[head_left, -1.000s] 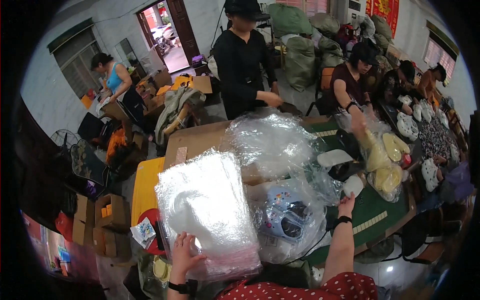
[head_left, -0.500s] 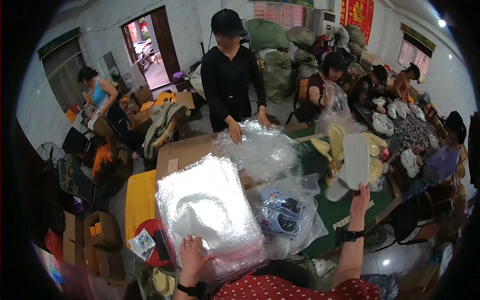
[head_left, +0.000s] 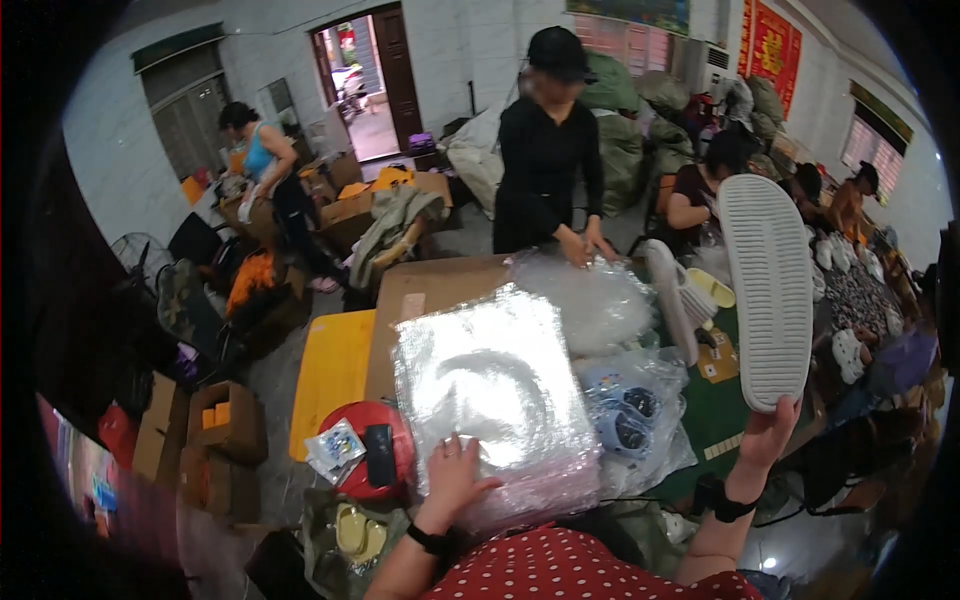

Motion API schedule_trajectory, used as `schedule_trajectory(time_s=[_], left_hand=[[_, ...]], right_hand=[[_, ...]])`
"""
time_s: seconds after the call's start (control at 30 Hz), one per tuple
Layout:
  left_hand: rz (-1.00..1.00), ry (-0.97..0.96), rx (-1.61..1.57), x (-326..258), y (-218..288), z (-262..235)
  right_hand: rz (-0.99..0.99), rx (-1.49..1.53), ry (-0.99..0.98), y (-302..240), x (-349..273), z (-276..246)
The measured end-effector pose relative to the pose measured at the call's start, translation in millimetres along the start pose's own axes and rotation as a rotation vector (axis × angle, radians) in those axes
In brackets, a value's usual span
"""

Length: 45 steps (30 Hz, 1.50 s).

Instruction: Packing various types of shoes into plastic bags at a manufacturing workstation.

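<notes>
My right hand [head_left: 768, 435] grips one end of a white slide sandal [head_left: 768, 300], held upright with its ribbed sole showing. Left of it stands a second white slide [head_left: 672, 300], tilted; whether it touches the first I cannot tell. My left hand [head_left: 455, 478] lies with fingers apart on a thick stack of shiny clear plastic bags [head_left: 510, 350]. Just right of the stack, a pair of blue clogs [head_left: 625, 415] sits in clear plastic. Behind these is a heap of clear plastic bags [head_left: 580, 305], touched by the hands of a person in black [head_left: 550, 170].
A red round stool [head_left: 350, 480] bears a black phone [head_left: 380, 455] and a small packet. Beside the table is a yellow board [head_left: 330, 370]. Cardboard boxes [head_left: 225, 435] stand at left. Other people sit at a table at right, among white clogs [head_left: 855, 355].
My right hand has lifted the white slide off the table and closer to me, turning its sole into view. The view has shifted left. My left hand stays on the plastic stack.
</notes>
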<state>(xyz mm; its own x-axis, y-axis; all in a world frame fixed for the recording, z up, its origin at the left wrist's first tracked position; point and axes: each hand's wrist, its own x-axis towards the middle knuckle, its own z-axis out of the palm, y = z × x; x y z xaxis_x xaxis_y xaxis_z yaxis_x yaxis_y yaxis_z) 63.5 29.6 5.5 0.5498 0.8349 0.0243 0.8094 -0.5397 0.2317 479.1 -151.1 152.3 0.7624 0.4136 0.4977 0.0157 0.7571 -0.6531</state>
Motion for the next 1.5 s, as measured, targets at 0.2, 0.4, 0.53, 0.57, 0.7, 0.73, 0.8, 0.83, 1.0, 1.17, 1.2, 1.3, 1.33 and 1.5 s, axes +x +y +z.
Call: schedule_trajectory(time_s=[0.2, 0.4, 0.53, 0.57, 0.7, 0.73, 0.8, 0.83, 1.0, 1.17, 1.2, 1.3, 1.33, 1.5], left_hand=[[0.046, -0.018, -0.032, -4.1, -5.7, -0.2], [0.023, -0.015, -0.069, -7.6, -13.1, 7.9], [0.041, -0.006, -0.041, -7.6, -10.2, 4.6], [0.045, 0.046, -0.047, -8.5, -10.5, 6.1], [0.009, -0.108, 0.013, -4.0, -21.0, 25.2], [0.007, -0.107, 0.015, -2.7, -23.7, 30.6], [-0.047, -0.063, -0.213, -1.2, -27.1, 37.8], [-0.072, -0.038, -0.325, -0.4, -28.0, 39.5], [0.083, -0.063, 0.077, -4.2, -22.3, 27.0], [0.044, 0.046, -0.069, -12.7, -19.1, 22.0], [0.042, 0.049, -0.07, -11.7, -17.7, 21.0], [0.037, 0.105, -0.066, -10.2, -16.0, 22.4], [0.041, 0.104, -0.042, -10.2, -18.0, 27.9], [0.07, 0.086, -0.033, -9.5, -18.7, 27.5]], right_hand=[[0.137, -0.132, -0.167, 34.9, -25.1, 93.7], [-0.137, -0.727, -0.581, 75.8, -56.9, 158.8], [-0.371, -0.874, -0.965, 102.1, -92.8, 190.1], [-0.377, -0.878, -1.065, 109.8, -105.2, 197.0], [-0.363, -0.841, -1.351, 152.3, -153.3, 210.4], [-0.369, -0.849, -1.372, 164.7, -165.3, 210.7], [-0.376, -0.854, -1.395, 185.3, -184.9, 211.6], [-0.376, -0.932, -1.416, 196.7, -194.0, 209.4], [-0.203, -1.112, -1.394, 210.2, -193.1, 200.5], [0.258, -0.956, -1.482, 206.5, -157.4, 195.2], [0.251, -0.975, -1.391, 213.5, -151.0, 193.6], [0.116, -1.097, -1.101, 246.4, -137.6, 186.7], [0.113, -1.092, -1.105, 256.9, -135.2, 189.2], [0.125, -1.358, -1.143, 296.1, -130.8, 217.6]])
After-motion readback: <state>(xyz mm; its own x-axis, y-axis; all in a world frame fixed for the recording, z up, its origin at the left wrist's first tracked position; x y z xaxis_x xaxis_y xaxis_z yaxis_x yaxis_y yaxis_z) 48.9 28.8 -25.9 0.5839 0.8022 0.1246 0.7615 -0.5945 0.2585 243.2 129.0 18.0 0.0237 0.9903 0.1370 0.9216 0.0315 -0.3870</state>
